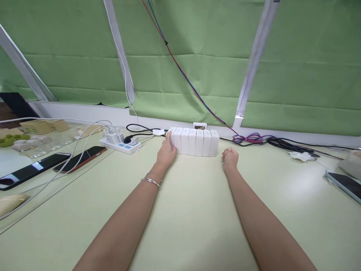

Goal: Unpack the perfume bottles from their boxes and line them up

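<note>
Several small white boxes (191, 143) stand upright side by side in a tight row near the back of the table. My left hand (167, 151), with bracelets at the wrist, lies against the left end of the row. Its fingers are stretched out along the end box and do not wrap round it. Just off the right end of the row, my right hand (230, 157) rests on the table with its fingers curled in. A gap separates it from the nearest box, and no object shows in it.
Left of the boxes sits a white power strip (121, 145) with plugs and cables. Two phones, a black one (31, 169) and a red-edged one (81, 158), lie farther left. Coiled black cable (287, 145), a crumpled tissue (302, 156) and another phone (345, 184) are on the right.
</note>
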